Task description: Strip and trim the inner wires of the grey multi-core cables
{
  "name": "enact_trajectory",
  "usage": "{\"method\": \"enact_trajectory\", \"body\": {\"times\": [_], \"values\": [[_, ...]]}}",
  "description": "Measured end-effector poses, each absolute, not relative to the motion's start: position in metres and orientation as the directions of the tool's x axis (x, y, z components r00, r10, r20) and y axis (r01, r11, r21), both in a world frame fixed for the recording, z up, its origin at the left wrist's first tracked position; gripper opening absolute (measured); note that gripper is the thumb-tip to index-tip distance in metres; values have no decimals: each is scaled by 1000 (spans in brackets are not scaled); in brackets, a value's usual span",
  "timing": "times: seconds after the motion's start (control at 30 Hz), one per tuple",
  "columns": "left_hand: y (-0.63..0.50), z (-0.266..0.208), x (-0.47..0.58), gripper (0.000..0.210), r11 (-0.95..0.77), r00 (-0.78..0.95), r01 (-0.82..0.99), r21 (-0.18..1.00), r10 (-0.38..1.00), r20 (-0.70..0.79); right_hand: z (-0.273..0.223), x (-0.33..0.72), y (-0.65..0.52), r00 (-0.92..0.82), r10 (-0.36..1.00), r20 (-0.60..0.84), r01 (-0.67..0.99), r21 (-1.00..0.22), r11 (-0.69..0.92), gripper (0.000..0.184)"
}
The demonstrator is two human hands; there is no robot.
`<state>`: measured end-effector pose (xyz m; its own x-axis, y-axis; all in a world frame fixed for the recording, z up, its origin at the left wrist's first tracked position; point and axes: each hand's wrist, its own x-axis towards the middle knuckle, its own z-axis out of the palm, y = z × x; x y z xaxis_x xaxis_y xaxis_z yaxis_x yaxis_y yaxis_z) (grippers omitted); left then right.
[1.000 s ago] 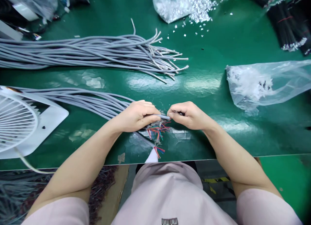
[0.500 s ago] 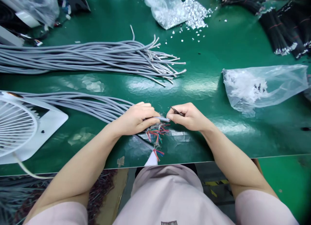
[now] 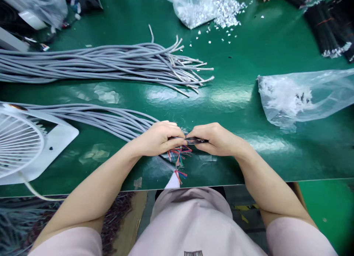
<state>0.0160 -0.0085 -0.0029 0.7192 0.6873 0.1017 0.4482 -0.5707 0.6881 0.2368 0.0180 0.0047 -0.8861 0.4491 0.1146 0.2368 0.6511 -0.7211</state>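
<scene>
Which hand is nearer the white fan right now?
Left. The left hand is right of the white fan, at the end of the nearer grey cable bundle; the right hand is farther right, holding a dark tool.

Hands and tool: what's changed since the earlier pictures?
The right hand has closed in on the left hand; its dark hand tool has swung lower, now pointing toward the left thumb. Nothing was visibly let go. The left hand stays at the lower gray cable bundle; the white fan is unmoved.
</scene>
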Motion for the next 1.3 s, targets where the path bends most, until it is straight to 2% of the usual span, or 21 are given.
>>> {"method": "enact_trajectory", "body": {"times": [0.1, 0.3, 0.53, 0.7, 0.77, 0.87, 0.97, 1.03, 1.1, 1.17, 1.3], "values": [[-9, -3, 16, 33, -575, 725, 453, 681, 682, 93, 3, 236, 20, -895, 437, 85, 243, -729, 640, 14], [-9, -2, 15, 27, -594, 750, 445, 670, 656, 85, 1, 237, 27, -933, 354, 68, 133, -847, 514, 21], [-9, -4, 13, 24, -638, 758, 418, 647, 638, 139, -1, 235, 26, -936, 335, 110, 96, -834, 544, 21], [-9, -4, 14, 27, -673, 749, 402, 621, 632, 200, -4, 232, 23, -909, 384, 162, 133, -760, 636, 18], [-9, -3, 13, 29, -694, 744, 395, 601, 626, 234, -5, 230, 22, -892, 416, 175, 137, -774, 619, 20], [-10, -1, 13, 29, -738, 734, 404, 540, 614, 291, -7, 227, 19, -863, 481, 153, 106, -877, 469, 24], [-12, 0, 14, 31, -790, 727, 441, 425, 592, 347, -11, 223, 16, -831, 551, 73, 53, -977, 209, 27], [-13, 0, 13, 33, -804, 724, 471, 363, 587, 361, -14, 221, 15, -823, 569, 1, 24, -999, 37, 30], [-13, -1, 13, 34, -795, 714, 494, 352, 602, 359, -17, 220, 15, -821, 568, -53, 19, -998, -65, 33], [-12, -2, 12, 34, -766, 703, 495, 409, 630, 330, -16, 221, 16, -812, 582, -43, 38, -999, -21, 33], [-7, -2, 8, 30, -642, 709, 482, 597, 686, 165, -9, 228, 20, -787, 607, 113, 120, -936, 330, 29]]}}
